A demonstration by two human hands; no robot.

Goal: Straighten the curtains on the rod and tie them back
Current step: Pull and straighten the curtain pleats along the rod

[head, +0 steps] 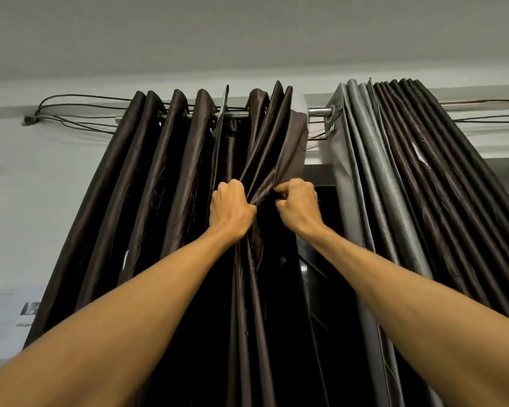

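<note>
Two hands are raised to the left curtain (159, 177), a dark brown panel that hangs from the rod (318, 110) in long folds running top to bottom. The left hand (232, 208) is clenched on a bunch of fabric, and the right hand (299, 205), just beside it, pinches the panel's inner edge, its fingers (287, 188) curled round the cloth. Both grips sit well below the rod, which runs left to right overhead, so any pull travels up the folds to the rings. Near the top the folds are uneven: wide on the left, crowded near the inner edge, with one stiff header section (223, 110) tilted out of line. A bare stretch of rod lies up and to the right of the right hand, between this panel and the right curtain (394, 177), whose grey and dark pleats are packed tight and touched by neither hand. The right hand is nearer that gap, so it seems better placed to draw the edge sideways along the rod while the left steadies the bunch. Straightening looks under way; no tie-back shows, so tying is probably not begun. Thin cables (80, 101) run along the wall behind the rod and could snag.
</note>
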